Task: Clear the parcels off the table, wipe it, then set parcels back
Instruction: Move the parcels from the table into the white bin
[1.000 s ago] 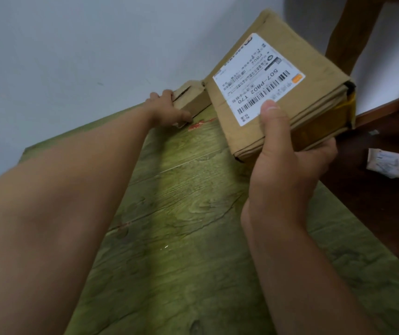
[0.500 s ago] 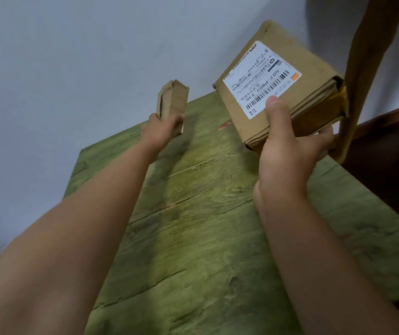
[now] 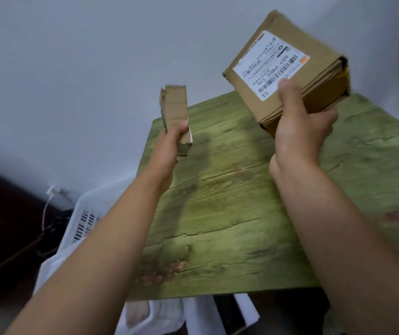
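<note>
Aloft, left hand (image 3: 169,139) grips a slim cardboard parcel (image 3: 174,110); right hand (image 3: 299,134) clamps a labelled box (image 3: 290,68).

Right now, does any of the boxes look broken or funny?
Yes. The small parcel in the left hand has a ragged, torn top edge and looks squashed. The big parcel in the right hand gapes at its right end, where the flaps do not close flat. The green table shows reddish scuffs.
</note>
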### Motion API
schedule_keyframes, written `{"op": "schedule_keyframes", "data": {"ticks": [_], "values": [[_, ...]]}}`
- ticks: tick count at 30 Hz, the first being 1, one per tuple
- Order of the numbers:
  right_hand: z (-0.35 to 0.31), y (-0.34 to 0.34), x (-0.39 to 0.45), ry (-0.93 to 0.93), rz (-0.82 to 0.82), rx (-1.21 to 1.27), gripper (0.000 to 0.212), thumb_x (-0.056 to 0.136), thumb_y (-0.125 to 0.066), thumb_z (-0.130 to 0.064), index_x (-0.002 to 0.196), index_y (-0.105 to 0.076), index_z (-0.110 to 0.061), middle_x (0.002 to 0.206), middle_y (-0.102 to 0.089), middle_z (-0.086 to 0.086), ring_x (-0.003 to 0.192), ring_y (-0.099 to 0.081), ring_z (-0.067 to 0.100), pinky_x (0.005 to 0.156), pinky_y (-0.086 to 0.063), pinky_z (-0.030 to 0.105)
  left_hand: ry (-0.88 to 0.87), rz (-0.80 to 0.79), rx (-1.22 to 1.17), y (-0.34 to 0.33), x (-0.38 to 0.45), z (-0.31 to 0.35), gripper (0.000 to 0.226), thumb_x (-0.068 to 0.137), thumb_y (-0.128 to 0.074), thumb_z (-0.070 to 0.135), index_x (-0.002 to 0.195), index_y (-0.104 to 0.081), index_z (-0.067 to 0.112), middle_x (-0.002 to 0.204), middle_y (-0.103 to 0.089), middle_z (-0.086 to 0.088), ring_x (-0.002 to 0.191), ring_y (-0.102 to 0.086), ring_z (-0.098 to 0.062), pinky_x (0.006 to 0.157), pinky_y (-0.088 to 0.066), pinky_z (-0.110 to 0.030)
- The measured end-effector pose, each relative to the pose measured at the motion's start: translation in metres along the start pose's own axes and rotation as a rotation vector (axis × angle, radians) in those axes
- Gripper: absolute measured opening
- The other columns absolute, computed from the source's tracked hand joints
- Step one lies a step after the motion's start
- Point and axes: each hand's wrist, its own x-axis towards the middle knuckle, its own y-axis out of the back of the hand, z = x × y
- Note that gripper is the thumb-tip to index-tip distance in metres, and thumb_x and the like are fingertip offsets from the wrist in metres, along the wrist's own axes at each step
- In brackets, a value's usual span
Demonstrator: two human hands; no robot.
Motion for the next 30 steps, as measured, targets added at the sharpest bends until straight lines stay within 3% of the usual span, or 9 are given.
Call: {"op": "schedule_keyframes", "data": {"ticks": [5, 10, 12, 14, 18, 20, 23, 27, 30], "values": [[0.016, -0.027, -0.031, -0.084, -0.112, 0.027, 0.102, 0.056, -0.080, -0.046, 0.142, -0.036, -0.012, 0.132, -0.049, 0.005, 0.107, -0.061, 0.010, 0.094, -0.054, 0.032, 0.020, 0.158, 0.118, 0.064, -0.024, -0.020, 0.049, 0.085, -0.059, 0.050, 0.124, -0.058, 0.020, 0.110, -0.065, 0.003, 0.081, -0.057, -0.004, 0.064, -0.037, -0.024], [0.038, -0.053, -0.072, -0.122, -0.256, 0.013, 0.097, 0.058, -0.080, -0.044, 0.140, -0.038, -0.015, 0.130, -0.052, 0.005, 0.107, -0.061, 0.011, 0.090, -0.055, 0.031, 0.099, 0.314, 0.115, 0.130, -0.062, -0.032, 0.053, 0.079, -0.061, 0.052, 0.124, -0.059, 0.023, 0.110, -0.066, 0.006, 0.087, -0.060, -0.008, 0.069, -0.040, -0.028], [0.049, -0.060, -0.095, -0.146, -0.340, -0.020, 0.091, 0.061, -0.080, -0.044, 0.138, -0.040, -0.016, 0.130, -0.053, 0.003, 0.106, -0.061, 0.009, 0.083, -0.054, 0.025, 0.118, 0.353, 0.056, 0.154, -0.081, -0.041, 0.056, 0.068, -0.061, 0.053, 0.116, -0.063, 0.024, 0.102, -0.068, 0.005, 0.087, -0.062, -0.014, 0.076, -0.045, -0.033], [0.061, -0.064, -0.117, -0.172, -0.420, -0.054, 0.081, 0.061, -0.080, -0.046, 0.129, -0.045, -0.019, 0.129, -0.054, 0.002, 0.104, -0.061, 0.009, 0.080, -0.053, 0.024, 0.100, 0.398, -0.035, 0.175, -0.097, -0.053, 0.039, 0.072, -0.059, 0.046, 0.105, -0.064, 0.025, 0.090, -0.066, 0.007, 0.076, -0.058, -0.012, 0.074, -0.042, -0.030], [0.079, -0.074, -0.157, -0.245, -0.627, -0.140, 0.079, 0.051, -0.082, -0.050, 0.119, -0.054, -0.022, 0.124, -0.061, 0.001, 0.102, -0.067, 0.013, 0.089, -0.056, 0.036, 0.097, 0.502, -0.430, 0.209, -0.129, -0.084, 0.019, 0.087, -0.059, 0.032, 0.098, -0.067, 0.019, 0.084, -0.066, 0.001, 0.075, -0.059, -0.015, 0.074, -0.046, -0.026], [0.091, -0.074, -0.176, -0.276, -0.749, -0.208, 0.075, 0.056, -0.083, -0.046, 0.121, -0.054, -0.021, 0.119, -0.066, -0.001, 0.099, -0.069, 0.012, 0.088, -0.057, 0.039, 0.159, 0.581, -0.609, 0.219, -0.148, -0.104, 0.021, 0.090, -0.055, 0.033, 0.099, -0.067, 0.019, 0.087, -0.066, -0.003, 0.082, -0.060, -0.019, 0.077, -0.048, -0.028], [0.115, -0.070, -0.202, -0.298, -0.881, -0.280, 0.060, 0.073, -0.082, -0.031, 0.122, -0.051, -0.017, 0.110, -0.070, -0.002, 0.091, -0.072, 0.010, 0.082, -0.060, 0.035, 0.169, 0.695, -0.832, 0.233, -0.164, -0.118, 0.040, 0.089, -0.055, 0.041, 0.121, -0.061, 0.019, 0.113, -0.062, -0.006, 0.098, -0.061, -0.026, 0.078, -0.048, -0.030], [0.136, -0.071, -0.238, -0.325, -1.000, -0.347, 0.060, 0.080, -0.079, -0.027, 0.128, -0.044, -0.018, 0.108, -0.069, -0.005, 0.085, -0.072, 0.005, 0.066, -0.056, 0.022, 0.095, 0.831, -0.794, 0.256, -0.169, -0.120, 0.033, 0.090, -0.055, 0.041, 0.114, -0.061, 0.018, 0.097, -0.063, -0.004, 0.088, -0.060, -0.021, 0.079, -0.047, -0.029], [0.147, -0.075, -0.257, -0.278, -1.045, -0.360, 0.065, 0.075, -0.082, -0.034, 0.125, -0.042, -0.025, 0.117, -0.065, 0.000, 0.094, -0.071, 0.011, 0.075, -0.059, 0.028, 0.134, 0.890, -0.726, 0.271, -0.167, -0.127, 0.021, 0.090, -0.057, 0.040, 0.099, -0.060, 0.021, 0.087, -0.063, -0.001, 0.084, -0.061, -0.019, 0.074, -0.047, -0.029]]}}
